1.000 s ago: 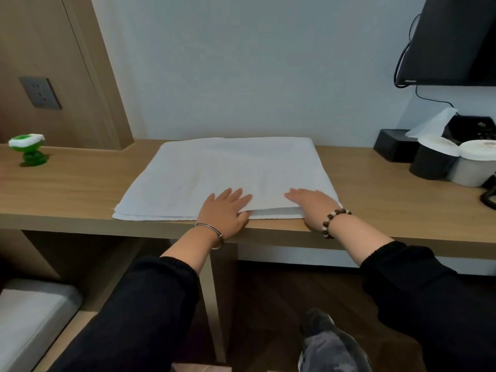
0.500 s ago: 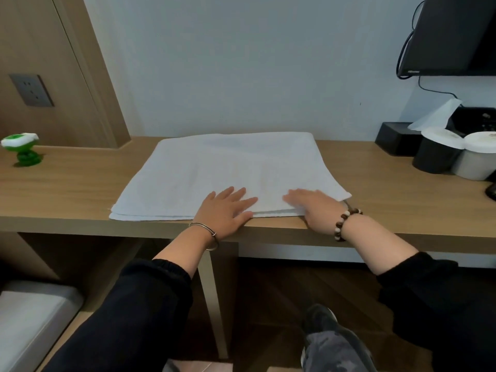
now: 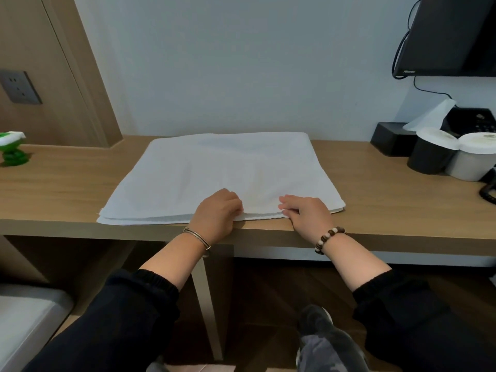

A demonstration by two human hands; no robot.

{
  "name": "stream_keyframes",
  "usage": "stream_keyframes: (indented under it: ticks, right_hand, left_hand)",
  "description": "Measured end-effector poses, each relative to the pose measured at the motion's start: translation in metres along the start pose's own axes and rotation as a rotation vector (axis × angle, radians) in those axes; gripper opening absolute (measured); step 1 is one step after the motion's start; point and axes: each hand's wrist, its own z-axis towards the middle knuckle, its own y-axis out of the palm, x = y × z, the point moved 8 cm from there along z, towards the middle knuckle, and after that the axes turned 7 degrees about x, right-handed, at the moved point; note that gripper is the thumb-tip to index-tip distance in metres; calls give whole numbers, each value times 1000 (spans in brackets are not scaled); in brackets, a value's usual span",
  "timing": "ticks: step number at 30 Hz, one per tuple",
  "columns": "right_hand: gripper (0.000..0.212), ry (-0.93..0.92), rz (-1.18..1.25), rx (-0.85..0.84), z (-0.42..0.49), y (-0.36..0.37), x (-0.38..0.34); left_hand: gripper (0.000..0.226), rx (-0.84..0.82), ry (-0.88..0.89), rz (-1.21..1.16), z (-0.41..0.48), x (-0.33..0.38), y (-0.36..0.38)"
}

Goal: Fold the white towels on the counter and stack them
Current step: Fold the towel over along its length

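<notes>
Both hands have changed since a second ago: the fingers that lay flat and spread on the cloth are now curled in at its near edge. Left hand [image 3: 216, 218] sits knuckles up with its fingers bent down onto the towel [image 3: 222, 170], gripping the front hem; the fingertips themselves are hidden under the knuckles. Right hand [image 3: 308, 214] is half closed, its fingers hooked at the same hem, pinching the upper layers just beside the left one. A thin metal bangle [image 3: 197, 237] circles the left wrist and a bead bracelet [image 3: 328, 237] the right.

The towel is white, folded in flat layers, and lies in the middle of the wooden surface [image 3: 53, 189], its far edge against the wall and its near edge along the front lip.

A small maker's mark shows on the lower left corner of the television [image 3: 451, 36], too blurred to read. Faint print on the lid of the white cup [image 3: 469, 165] is also illegible. Beside it stands a black cup [image 3: 429, 159], with a black tissue box [image 3: 391, 138] behind. A green toy [image 3: 12, 151] stands at far left.
</notes>
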Motion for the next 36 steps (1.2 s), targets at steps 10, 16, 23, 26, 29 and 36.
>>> stream_keyframes:
  ticks: [10, 16, 23, 26, 29, 36]
  right_hand:
    - [20, 12, 185, 129, 1, -21, -10]
    - [26, -83, -72, -11, -11, -11, -9]
    - [26, -87, -34, -12, -12, -10, -10]
    - [20, -19, 130, -25, -12, -13, -4]
    - [20, 43, 179, -22, -7, -20, 6]
    - [35, 515, -256, 314, -16, -80, 91]
  left_hand:
    - [6, -99, -475, -345, -11, -33, 9]
    - [3, -120, -479, -341, -10, -30, 10]
    - [17, -226, -281, -75, 4, -9, 16]
    - [15, -246, -334, -118, 11, 1, 28]
    - [9, -205, -398, -230, 10, -3, 32]
    - [9, -165, -448, -314, 6, -7, 31]
